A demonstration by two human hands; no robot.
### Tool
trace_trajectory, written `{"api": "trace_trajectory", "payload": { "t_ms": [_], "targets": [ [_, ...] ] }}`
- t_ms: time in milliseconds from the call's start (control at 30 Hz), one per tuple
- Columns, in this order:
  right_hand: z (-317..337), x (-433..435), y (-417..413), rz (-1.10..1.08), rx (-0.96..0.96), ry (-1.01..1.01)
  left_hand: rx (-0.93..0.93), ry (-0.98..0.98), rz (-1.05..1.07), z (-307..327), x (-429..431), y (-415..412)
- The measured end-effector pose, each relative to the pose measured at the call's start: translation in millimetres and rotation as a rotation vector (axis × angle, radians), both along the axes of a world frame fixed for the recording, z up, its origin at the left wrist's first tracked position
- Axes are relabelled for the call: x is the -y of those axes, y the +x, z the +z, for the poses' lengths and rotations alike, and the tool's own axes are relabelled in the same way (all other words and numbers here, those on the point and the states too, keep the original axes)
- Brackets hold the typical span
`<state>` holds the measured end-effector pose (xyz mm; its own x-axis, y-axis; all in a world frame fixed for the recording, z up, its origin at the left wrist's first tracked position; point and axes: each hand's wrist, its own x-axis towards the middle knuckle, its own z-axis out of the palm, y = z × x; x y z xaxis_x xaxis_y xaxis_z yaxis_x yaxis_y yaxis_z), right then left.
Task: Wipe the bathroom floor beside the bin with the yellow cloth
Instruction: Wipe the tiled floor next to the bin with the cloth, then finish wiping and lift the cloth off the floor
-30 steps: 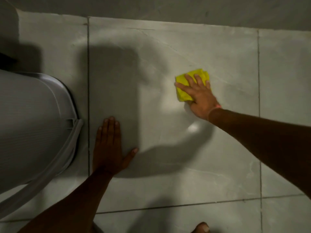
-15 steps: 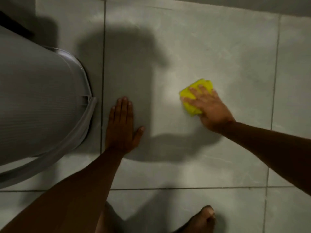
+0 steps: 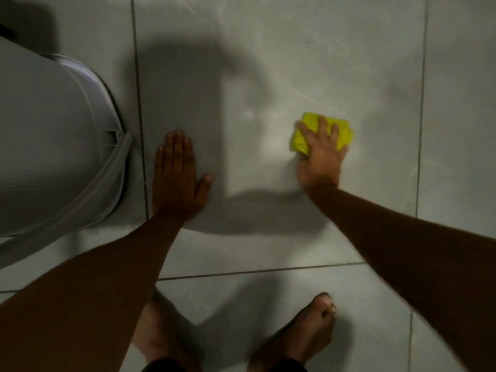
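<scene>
A folded yellow cloth (image 3: pixel 306 132) lies on the grey tiled floor (image 3: pixel 268 63), right of centre. My right hand (image 3: pixel 320 159) presses flat on top of it with fingers spread, covering its lower half. My left hand (image 3: pixel 177 181) rests palm-down on the same tile, fingers together and thumb out, holding nothing. The grey bin (image 3: pixel 51 146) stands at the left, its rim a short way from my left hand across a grout line.
Dark grout lines divide the large tiles. My two bare feet (image 3: pixel 298 336) stand on the tile nearest me, at the bottom of the view. Shadows of my head and arms fall across the middle tile.
My right hand has slid the cloth toward me and slightly right across the tile. The view has tipped down, bringing my feet in. My left hand stays planted.
</scene>
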<state>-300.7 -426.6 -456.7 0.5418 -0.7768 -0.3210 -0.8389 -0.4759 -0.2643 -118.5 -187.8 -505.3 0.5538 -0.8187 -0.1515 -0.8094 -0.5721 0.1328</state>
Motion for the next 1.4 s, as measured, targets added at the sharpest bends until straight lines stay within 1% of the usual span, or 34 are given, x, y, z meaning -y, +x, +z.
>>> {"api": "trace_trajectory", "payload": {
  "t_ms": [33,100,133,167,200,233,267,300,333,367,400,433,467,500,533,600,633,700,767,800,833,900,933,967,1033,1133,1200,1233,1300,1400],
  "targets": [
    [-3.3,-22.3,8.3,0.102,0.052,-0.019,-0.004,-0.001,0.001,0.8,-0.6,0.3],
    [-4.4,-74.9,-13.6,0.537,0.122,0.013,-0.017,-0.010,0.007,5.0,0.2,-0.4],
    [-0.3,-92.9,-39.4,0.723,0.102,0.031,-0.020,-0.011,0.007,7.2,0.7,-0.5],
    [4.3,-100.7,-68.5,0.829,0.047,0.051,-0.029,-0.008,0.003,9.0,1.3,-0.6],
    [7.9,-96.1,-94.1,0.880,-0.002,0.074,-0.042,-0.003,0.004,10.7,0.6,-0.3],
    [10.4,-82.3,-114.2,0.870,-0.017,0.085,-0.056,0.001,0.008,13.2,0.7,-0.1],
    [10.7,-63.8,-126.6,0.774,0.001,0.090,-0.065,0.003,0.013,14.9,1.2,-0.3],
    [9.1,-43.0,-130.7,0.589,0.033,0.095,-0.070,0.004,0.018,15.6,1.3,-0.5],
    [8.8,-19.9,-123.5,0.337,0.057,0.089,-0.073,0.003,0.020,15.9,1.3,-0.8],
    [9.4,3.3,-106.7,0.077,0.056,0.073,-0.076,0.002,0.021,15.3,1.8,-1.6],
    [6.1,21.9,-83.4,-0.130,0.049,0.058,-0.080,0.008,0.019,13.2,2.0,-2.3],
    [3.0,34.6,-56.2,-0.243,0.040,0.041,-0.079,0.018,0.017,11.1,1.2,-2.2],
    [0.9,39.7,-29.6,-0.236,0.033,0.020,-0.079,0.028,0.014,10.1,-0.4,-1.4],
    [-2.6,36.6,-10.4,-0.128,0.032,-0.008,-0.085,0.038,0.011,10.4,-1.7,-0.6],
    [-5.7,29.6,-0.1,0.048,0.045,-0.020,-0.092,0.046,0.008,12.1,-1.0,-0.5],
    [-8.6,-2.2,-13.0,0.390,0.070,0.036,-0.121,0.091,0.017,21.6,3.7,-1.0],
    [-4.7,-20.9,-31.9,0.481,0.052,0.065,-0.155,0.126,0.036,29.4,8.4,-2.5],
    [4.4,-52.0,-71.5,0.499,-0.037,0.170,-0.244,0.226,0.091,47.2,20.1,-5.4],
    [18.6,-64.0,-90.4,0.421,-0.130,0.276,-0.358,0.322,0.152,67.9,33.2,-4.9],
    [27.4,-63.7,-88.4,0.371,-0.133,0.350,-0.413,0.357,0.177,78.4,39.0,-5.3],
    [39.4,-61.9,-81.5,0.294,-0.071,0.444,-0.472,0.382,0.194,90.2,44.9,-7.0],
    [68.3,-57.9,-61.6,0.026,0.202,0.604,-0.599,0.397,0.229,113.2,53.7,-15.4],
    [84.1,-56.2,-53.2,-0.090,0.301,0.637,-0.676,0.375,0.269,126.1,56.9,-21.5],
    [102.7,-54.9,-43.8,-0.158,0.336,0.642,-0.756,0.336,0.332,139.7,59.7,-28.0],
    [140.7,-56.0,-28.1,-0.224,0.363,0.669,-0.940,0.235,0.537,169.6,64.3,-39.2],
    [208.1,-69.1,-3.4,-0.401,0.502,0.815,-1.296,0.115,0.877,229.1,66.6,-44.2],
    [249.8,-81.9,6.4,-0.516,0.563,0.858,-1.477,0.029,1.024,274.6,60.6,-44.4],
    [268.6,-90.2,12.8,-0.576,0.587,0.893,-1.536,0.013,1.074,300.7,51.3,-40.2],
    [304.8,-108.8,29.7,-0.672,0.621,0.970,-1.577,-0.019,1.103,351.9,28.8,-28.0],
    [347.6,-141.4,59.1,-0.674,0.643,1.088,-1.469,-0.196,1.112,410.6,-17.1,-10.8]
  ]
}}
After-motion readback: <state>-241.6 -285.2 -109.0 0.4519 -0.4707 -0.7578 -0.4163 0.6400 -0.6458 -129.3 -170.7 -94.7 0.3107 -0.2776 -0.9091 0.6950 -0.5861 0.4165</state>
